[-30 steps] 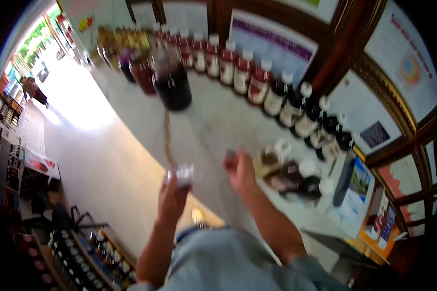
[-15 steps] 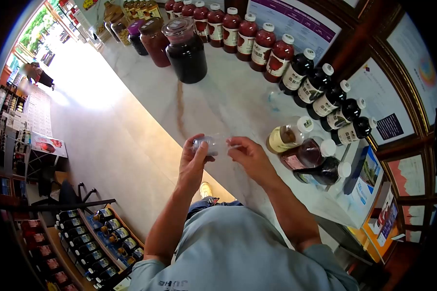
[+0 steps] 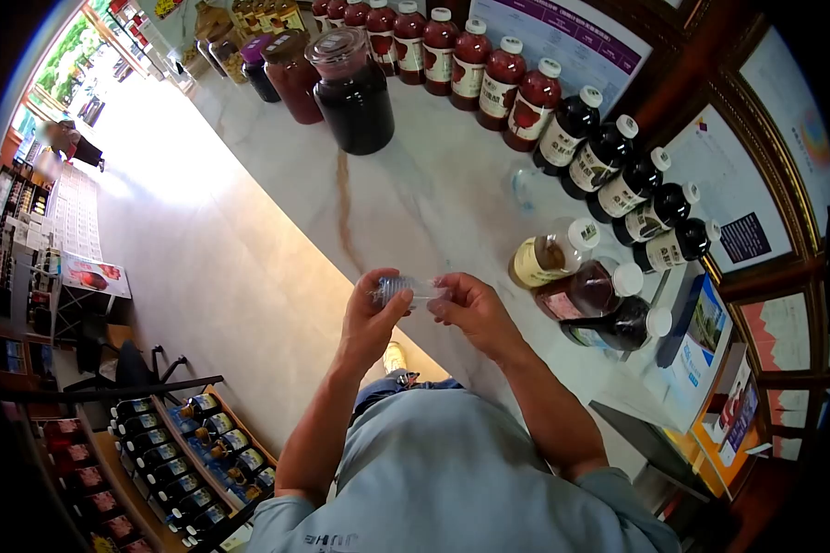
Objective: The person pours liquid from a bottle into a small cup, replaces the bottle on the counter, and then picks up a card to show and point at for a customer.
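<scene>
A short stack of clear plastic cups [image 3: 394, 289], ribbed along its side, lies sideways in front of my body by the counter's edge. My left hand [image 3: 374, 311] is wrapped around it, thumb along the near side. My right hand [image 3: 470, 309] pinches the clear plastic at the stack's right end between thumb and fingers. Whether that end is a cup or loose wrapping, I cannot tell. Right of my right hand stand a bottle of pale yellow liquid [image 3: 537, 264] and two darker bottles with white caps.
Red-filled bottles [image 3: 534, 109] and dark bottles [image 3: 603, 166] line the back of the marble counter [image 3: 433, 184]. A large dark glass jar [image 3: 354, 106] stands at the far left. Bottle racks [image 3: 171, 465] fill the lower left, and a person [image 3: 72, 143] is far off near the doorway.
My left hand has turned slightly and its thumb has shifted right along the stack. Both hands are a little lower and nearer each other.
</scene>
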`<state>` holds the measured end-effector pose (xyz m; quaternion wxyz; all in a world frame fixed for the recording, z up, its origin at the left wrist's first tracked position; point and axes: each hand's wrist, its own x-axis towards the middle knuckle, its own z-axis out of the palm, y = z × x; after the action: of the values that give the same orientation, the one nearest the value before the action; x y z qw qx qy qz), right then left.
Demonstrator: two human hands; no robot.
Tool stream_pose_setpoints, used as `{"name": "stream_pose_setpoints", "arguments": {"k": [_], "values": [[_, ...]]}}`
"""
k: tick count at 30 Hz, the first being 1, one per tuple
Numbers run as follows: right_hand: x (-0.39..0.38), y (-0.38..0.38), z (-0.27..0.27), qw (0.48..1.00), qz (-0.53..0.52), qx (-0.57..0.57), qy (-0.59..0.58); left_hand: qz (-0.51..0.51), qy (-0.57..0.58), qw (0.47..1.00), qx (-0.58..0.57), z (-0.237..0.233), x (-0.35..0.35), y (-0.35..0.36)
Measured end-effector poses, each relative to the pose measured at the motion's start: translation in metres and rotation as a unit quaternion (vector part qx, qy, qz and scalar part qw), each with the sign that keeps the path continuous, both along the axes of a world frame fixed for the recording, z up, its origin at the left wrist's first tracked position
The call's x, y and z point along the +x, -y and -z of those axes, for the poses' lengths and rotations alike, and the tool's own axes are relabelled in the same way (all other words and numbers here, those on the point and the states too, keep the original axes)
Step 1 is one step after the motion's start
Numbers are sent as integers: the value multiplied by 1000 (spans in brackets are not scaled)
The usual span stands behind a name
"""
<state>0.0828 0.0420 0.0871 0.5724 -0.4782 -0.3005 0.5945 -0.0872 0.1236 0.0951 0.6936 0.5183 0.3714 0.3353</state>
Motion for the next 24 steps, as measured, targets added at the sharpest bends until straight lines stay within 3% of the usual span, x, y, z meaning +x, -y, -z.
{"name": "stream_pose_setpoints", "arguments": {"k": [4,8,11,14,18,20,21,24], "values": [[-5,11,20,997,1,13,80,-8,-24,999,-25,3,-2,5],[-3,23,10,995,3,3,101,2,-57,998,-41,5,3,9],[1,31,9,984,10,-8,179,18,-80,996,-40,7,5,12],[4,39,14,986,2,-25,164,18,-103,994,-25,8,7,15],[18,56,38,964,107,-20,243,-52,-62,995,-64,29,-18,-9],[25,89,46,977,179,19,116,-75,-92,989,-92,51,-15,2],[30,77,37,971,214,-32,98,-88,-131,985,-74,48,-5,-19],[15,96,41,976,201,-72,41,-14,-184,982,-39,78,21,-39]]}}
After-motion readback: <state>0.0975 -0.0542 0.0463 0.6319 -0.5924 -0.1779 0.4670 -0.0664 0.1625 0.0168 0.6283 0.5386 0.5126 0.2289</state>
